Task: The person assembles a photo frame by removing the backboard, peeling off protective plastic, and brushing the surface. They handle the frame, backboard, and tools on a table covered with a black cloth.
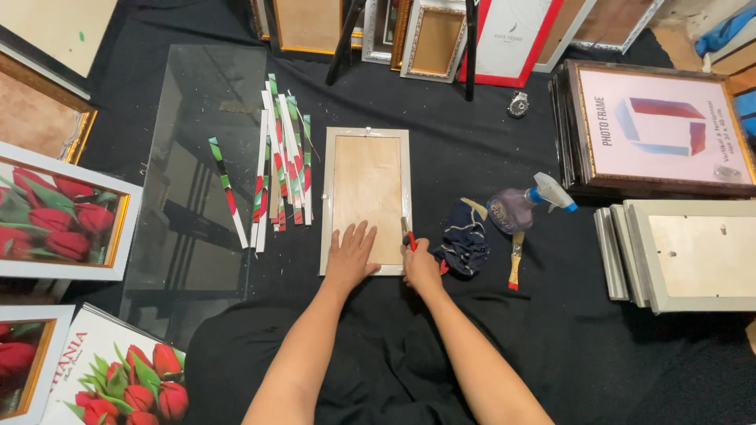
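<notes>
1. I am pressing my left hand (350, 253) flat, fingers spread and holding nothing, on the brown backing board of the one silver picture frame (367, 201) lying face down on the black cloth (472, 149).
2. The picture frame is lying with its long axis running away from me, one short end toward my body and the other toward the far edge of the cloth; it is sitting near the cloth's middle.
3. My right hand (421, 267) is curling tight around a small red-handled tool (409, 238), its tip touching the frame's right rail near the near corner (what kind of tool, I cannot tell).
4. Just right of that hand one dark blue rag (465, 238) is lying bunched, with one spray bottle (526, 206) on its side beyond it and one wooden-handled brush (515, 261) beside them.
5. Left of the frame a bundle of printed paper strips (279, 161) is lying, too overlapped to count, and one glass sheet (197, 173) is resting toward the cloth's left edge.
</notes>
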